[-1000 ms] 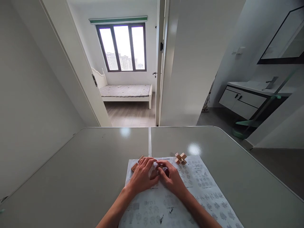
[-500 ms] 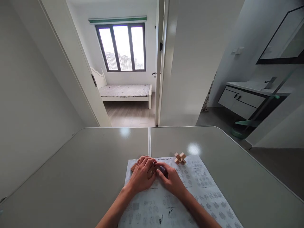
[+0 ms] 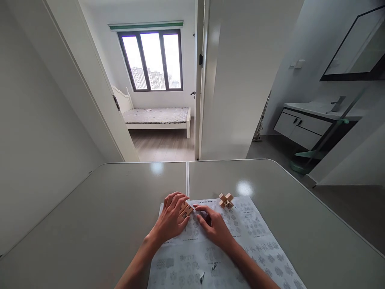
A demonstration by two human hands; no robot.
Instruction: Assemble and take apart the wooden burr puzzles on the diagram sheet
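Several wooden puzzle pieces (image 3: 185,212) with dark marks lie side by side on a printed paper sheet (image 3: 192,261). Over them is my left hand (image 3: 170,218), its fingers along the far side and the thumb along the near side, clasping the group and partly hiding it. Just right of the pieces, my right hand (image 3: 217,228) rests low over the paper, thumb and index finger apart and nothing seen between them; a dark shadow lies under its palm. A small cross-shaped interlocking wooden puzzle (image 3: 226,200) sits beyond my right hand, near the sheet's far edge.
The sheet lies on a grey glossy table (image 3: 90,233) with a pale seam (image 3: 187,180) down its middle. Past the table are an open doorway, a bed (image 3: 159,115) under a window, and a washbasin cabinet (image 3: 303,124) on the right.
My hands have moved apart. The left hand has shifted slightly left, uncovering the marked wooden pieces. My right hand stays nearly in place with its fingers off the left hand.
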